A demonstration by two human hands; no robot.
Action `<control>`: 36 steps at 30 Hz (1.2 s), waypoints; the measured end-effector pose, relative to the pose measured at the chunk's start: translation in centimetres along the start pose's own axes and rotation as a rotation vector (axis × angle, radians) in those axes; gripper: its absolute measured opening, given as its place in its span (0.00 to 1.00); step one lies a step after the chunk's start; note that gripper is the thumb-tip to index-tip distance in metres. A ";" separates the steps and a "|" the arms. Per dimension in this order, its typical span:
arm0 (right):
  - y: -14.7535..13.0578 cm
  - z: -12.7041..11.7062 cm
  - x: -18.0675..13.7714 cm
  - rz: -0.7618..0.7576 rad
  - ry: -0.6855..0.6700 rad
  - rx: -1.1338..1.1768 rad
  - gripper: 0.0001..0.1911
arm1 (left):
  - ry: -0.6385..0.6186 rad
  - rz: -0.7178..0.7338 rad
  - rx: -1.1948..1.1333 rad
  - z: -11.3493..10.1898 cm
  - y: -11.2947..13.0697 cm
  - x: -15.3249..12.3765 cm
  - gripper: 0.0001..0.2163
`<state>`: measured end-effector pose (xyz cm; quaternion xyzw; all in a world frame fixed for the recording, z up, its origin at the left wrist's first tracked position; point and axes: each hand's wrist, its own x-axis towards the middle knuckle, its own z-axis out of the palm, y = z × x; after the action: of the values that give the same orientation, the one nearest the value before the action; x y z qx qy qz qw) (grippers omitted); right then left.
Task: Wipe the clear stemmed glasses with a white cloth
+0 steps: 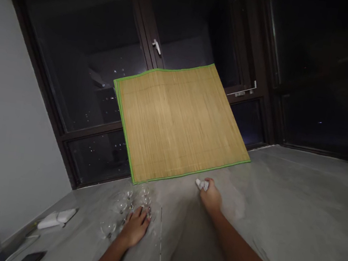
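By glasses (121, 205), left hand (136, 227); right hand (211, 197) clutches one wad (201, 184)

A dark-framed window (104, 72) fills the far side, black with night, a pale handle (156, 46) on its middle post. A white wall (5, 122) borders the dim grey worktop (294, 218) on the left. A green-edged bamboo mat (175, 122) leans against the glass at the back edge.

Clenched right hand (211, 197) mostly hides white wad (201, 184).

Head cam, tilted, looks down-fwd over counter (281, 199) twd window (81, 68).
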<state>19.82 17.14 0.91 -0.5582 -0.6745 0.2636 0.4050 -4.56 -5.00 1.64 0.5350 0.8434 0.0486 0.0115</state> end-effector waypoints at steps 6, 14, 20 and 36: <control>0.2 0.3 0.1 -0.025 0.008 0.016 0.21 | 0.081 0.007 0.003 0.3 -0.3 -0.7 0.25; 0.2 0.2 0.1 -0.020 0.000 -0.007 0.21 | 0.042 -0.008 0.015 0.4 0.1 -1.3 0.27; 0.3 0.4 0.2 -0.018 0.004 0.007 0.21 | 0.022 -0.053 -0.015 0.8 -0.6 -2.1 0.27; 0.1 0.3 0.1 -0.028 0.007 0.012 0.21 | 0.343 0.158 -0.220 0.6 -0.5 -9.7 0.18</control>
<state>19.67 17.30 0.68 -0.5471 -0.6792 0.2602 0.4144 -0.88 -13.92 0.63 0.5788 0.7781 0.2314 -0.0775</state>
